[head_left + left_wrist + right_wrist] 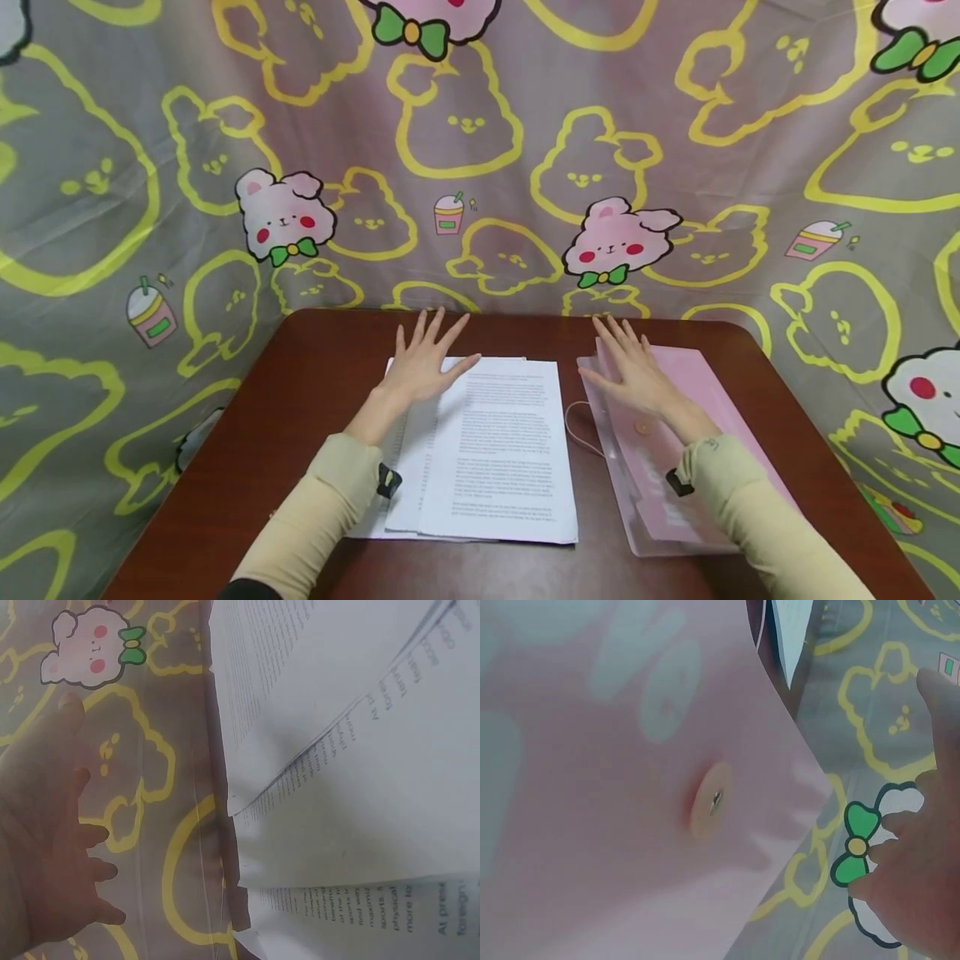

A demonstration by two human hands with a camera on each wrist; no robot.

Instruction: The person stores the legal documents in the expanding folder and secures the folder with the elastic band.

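"So, where do the papers point(510, 450) lie?"

"Near the middle of the brown bench point(300, 400), as an uneven stack of printed sheets, the lower ones peeking out along the left. The pink folder point(654, 467) lies just to the right, with a narrow strip of bench between the two."

"And the left hand point(422, 367)?"

"It hovers above the upper left corner of the papers, back of the hand up, its fingers point(453, 331) straight and spread wide."

"Is the right hand point(633, 379) the same?"

"Pretty much. It hovers over the far end of the folder, fingers stretched out and spread too. The two thumbs point toward each other, and the right wrist view shows a soft shadow of fingers on the pink surface."

"What do you see on the folder?"

"A round button point(642, 427) on the flap, pale white markings, and a thin cord point(568, 429) that loops out from its left side toward the papers."

"Can you read the pages?"

"Only scraps, such as 'sports' and 'physical', in the left wrist view."

"And beyond the bench?"

"A grey cloth point(360, 142) hangs there, printed with yellow outlines and pink rabbit heads wearing green bows."
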